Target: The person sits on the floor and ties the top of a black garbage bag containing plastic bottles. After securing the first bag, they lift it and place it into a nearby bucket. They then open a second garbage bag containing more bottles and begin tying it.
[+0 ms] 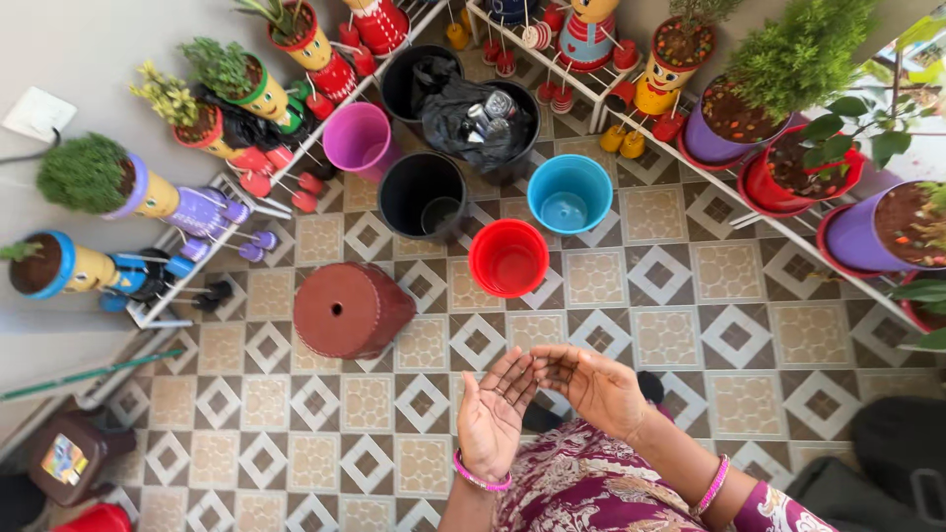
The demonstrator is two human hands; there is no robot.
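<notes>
From the head camera, the left hand [493, 414] and the right hand [594, 386] are held palms up over the patterned tile floor [690, 325], fingertips just touching, both open and holding nothing. Nearest, just beyond the fingers, stands an empty red pot [508, 258]. Beyond and to the left of the left hand lies an overturned brown pot [350, 309]. Farther ahead stand a blue pot [570, 193] and a black pot [424, 195].
</notes>
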